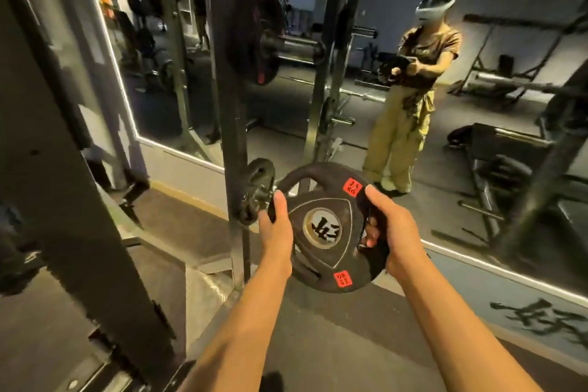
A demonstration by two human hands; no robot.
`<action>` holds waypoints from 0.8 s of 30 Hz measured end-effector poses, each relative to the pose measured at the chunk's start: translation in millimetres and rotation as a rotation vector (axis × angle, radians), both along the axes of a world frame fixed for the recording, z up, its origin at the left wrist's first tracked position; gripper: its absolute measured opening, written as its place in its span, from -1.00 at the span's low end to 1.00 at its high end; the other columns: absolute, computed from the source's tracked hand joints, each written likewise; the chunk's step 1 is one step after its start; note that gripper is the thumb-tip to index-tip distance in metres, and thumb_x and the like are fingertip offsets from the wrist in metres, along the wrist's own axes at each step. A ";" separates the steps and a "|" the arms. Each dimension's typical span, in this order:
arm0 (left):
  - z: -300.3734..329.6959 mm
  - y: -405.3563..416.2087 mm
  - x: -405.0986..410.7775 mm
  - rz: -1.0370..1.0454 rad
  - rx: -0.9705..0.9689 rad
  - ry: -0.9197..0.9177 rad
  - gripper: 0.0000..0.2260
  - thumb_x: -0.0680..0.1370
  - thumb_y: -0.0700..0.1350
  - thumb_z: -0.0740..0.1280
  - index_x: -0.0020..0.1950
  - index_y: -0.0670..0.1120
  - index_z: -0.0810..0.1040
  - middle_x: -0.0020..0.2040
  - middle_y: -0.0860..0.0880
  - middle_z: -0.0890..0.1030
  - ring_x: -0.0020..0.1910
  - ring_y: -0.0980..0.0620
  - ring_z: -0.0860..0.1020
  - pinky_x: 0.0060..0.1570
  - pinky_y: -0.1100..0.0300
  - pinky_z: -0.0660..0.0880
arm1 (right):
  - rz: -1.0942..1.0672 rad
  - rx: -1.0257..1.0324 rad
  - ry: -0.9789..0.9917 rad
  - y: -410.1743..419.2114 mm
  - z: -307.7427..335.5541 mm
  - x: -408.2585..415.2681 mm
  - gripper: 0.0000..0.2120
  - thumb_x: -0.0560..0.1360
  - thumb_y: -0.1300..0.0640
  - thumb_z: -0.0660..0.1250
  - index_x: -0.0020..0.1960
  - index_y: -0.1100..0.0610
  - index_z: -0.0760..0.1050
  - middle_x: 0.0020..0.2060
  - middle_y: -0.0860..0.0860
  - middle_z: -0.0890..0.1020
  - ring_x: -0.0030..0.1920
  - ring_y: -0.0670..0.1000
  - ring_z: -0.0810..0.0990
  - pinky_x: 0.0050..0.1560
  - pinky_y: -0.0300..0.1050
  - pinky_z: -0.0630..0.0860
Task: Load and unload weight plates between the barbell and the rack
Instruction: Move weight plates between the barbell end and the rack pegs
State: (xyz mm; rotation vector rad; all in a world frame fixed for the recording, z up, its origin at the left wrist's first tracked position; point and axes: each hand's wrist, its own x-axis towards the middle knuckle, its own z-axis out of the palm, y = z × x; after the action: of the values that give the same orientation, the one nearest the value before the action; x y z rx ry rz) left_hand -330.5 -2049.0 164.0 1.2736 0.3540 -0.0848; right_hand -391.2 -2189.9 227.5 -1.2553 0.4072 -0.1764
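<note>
I hold a small black weight plate (331, 251) with red 2.5 kg labels flat in front of me, a steel-ringed hole at its centre. My left hand (276, 226) grips its left edge and my right hand (386, 229) grips its right edge through a cut-out. Just left of it, another small black plate (258, 189) hangs on a peg low on the rack upright (230, 105). Higher up, a large black plate (254, 38) sits on the barbell sleeve (296, 47).
A big wall mirror (413, 73) faces me and reflects a person in beige trousers holding the plate. A thick dark slanted rack beam (79, 200) fills the left. A bench frame (496, 175) shows at right. The floor is dark rubber with a metal base plate (206, 289).
</note>
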 end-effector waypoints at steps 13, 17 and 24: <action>124.4 19.2 81.6 -0.027 0.635 -0.503 -0.62 0.56 0.27 0.16 0.13 -0.01 0.43 0.00 0.02 0.55 0.02 0.00 0.54 0.11 0.01 0.50 | -0.151 0.155 -0.243 -6.6 50.7 91.0 -0.55 0.23 -0.30 0.47 -0.38 0.05 0.42 -0.58 -0.03 0.30 -0.57 -0.02 0.22 -0.49 -0.20 0.22; 147.8 12.5 110.7 0.053 0.721 -0.636 -0.65 0.53 0.26 0.23 0.00 -0.03 0.47 -0.17 0.08 0.56 -0.13 0.10 0.55 -0.10 0.21 0.46 | -0.096 0.257 -0.274 -20.1 61.4 130.0 -0.61 0.43 -0.22 0.37 -0.39 0.03 0.41 -0.61 -0.07 0.28 -0.64 -0.10 0.21 -0.63 -0.31 0.20; 188.7 -17.8 174.8 0.241 0.797 -0.715 -0.69 0.49 0.26 0.33 -0.21 0.04 0.42 -0.34 0.14 0.53 -0.34 0.41 0.48 -0.37 0.50 0.32 | 0.212 0.387 -0.330 -61.5 87.2 228.9 -0.51 0.27 -0.33 0.40 -0.50 0.04 0.33 -0.65 -0.07 0.27 -0.65 -0.10 0.20 -0.61 -0.32 0.17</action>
State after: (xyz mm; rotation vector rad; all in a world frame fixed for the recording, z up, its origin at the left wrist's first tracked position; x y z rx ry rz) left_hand -155.7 -2066.7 352.7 1.9217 -0.1084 0.7700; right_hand -162.3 -2251.4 314.7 -0.8599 0.0170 -0.1141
